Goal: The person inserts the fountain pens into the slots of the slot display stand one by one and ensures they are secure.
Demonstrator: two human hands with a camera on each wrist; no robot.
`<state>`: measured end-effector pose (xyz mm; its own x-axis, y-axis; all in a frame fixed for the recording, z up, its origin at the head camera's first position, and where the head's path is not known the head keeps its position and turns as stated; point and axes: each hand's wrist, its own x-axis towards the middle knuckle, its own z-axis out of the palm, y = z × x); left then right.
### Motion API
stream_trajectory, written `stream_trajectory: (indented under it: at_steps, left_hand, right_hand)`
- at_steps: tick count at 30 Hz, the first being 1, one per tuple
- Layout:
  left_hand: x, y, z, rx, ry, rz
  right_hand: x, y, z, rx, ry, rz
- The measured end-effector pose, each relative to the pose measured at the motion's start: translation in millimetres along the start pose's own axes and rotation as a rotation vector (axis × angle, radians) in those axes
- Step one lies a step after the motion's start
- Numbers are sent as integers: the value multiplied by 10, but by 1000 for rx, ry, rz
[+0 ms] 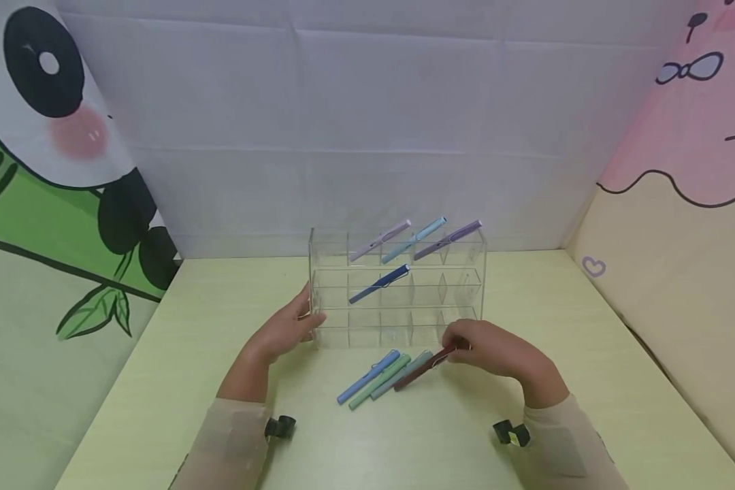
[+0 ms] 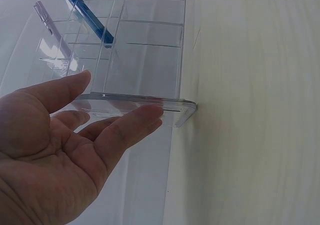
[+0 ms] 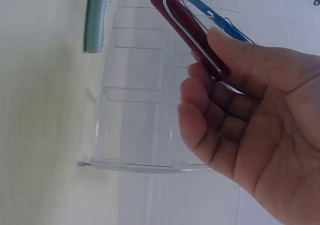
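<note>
A clear tiered pen rack [image 1: 398, 316] stands on the table. My left hand [image 1: 284, 330] holds its left side panel, with the thumb toward the front; in the left wrist view the fingers lie against the panel [image 2: 172, 105]. My right hand [image 1: 484, 347] pinches the clip end of a dark red pen [image 1: 425, 367] between thumb and fingers, in front of the rack's lower right. Beside that pen lie a blue pen [image 1: 367, 378], a green pen [image 1: 380, 382] and a grey-green pen [image 1: 395, 381], all slanted. In the right wrist view the red pen's silver clip [image 3: 192, 30] shows.
On the rack's top tier rest a lilac pen [image 1: 380, 241], a light blue pen [image 1: 413, 240] and a purple pen [image 1: 447, 240]. A dark blue pen [image 1: 380, 284] leans on the middle tier. Behind the table hangs a white cloth [image 1: 367, 136].
</note>
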<state>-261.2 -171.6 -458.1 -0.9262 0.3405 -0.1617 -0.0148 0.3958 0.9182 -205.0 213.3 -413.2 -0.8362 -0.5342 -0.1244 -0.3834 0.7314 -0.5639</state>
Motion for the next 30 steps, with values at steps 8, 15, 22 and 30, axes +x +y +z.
stream_trajectory:
  at_steps: [8, 15, 22, 30]
  left_hand:
    - [-12, 14, 2, -1, -3, -9]
    - [-9, 19, -2, 0, 0, -22]
    - [-8, 39, 1, -2, -7, -14]
    - [-7, 15, 3, -6, -10, -9]
  right_hand:
    - [-32, -50, -74, 60, 85, -55]
    - [-7, -70, -44, 79, 138, -96]
    - [71, -122, 69, 85, 184, -118]
    - [176, -80, 199, 116, 228, -166]
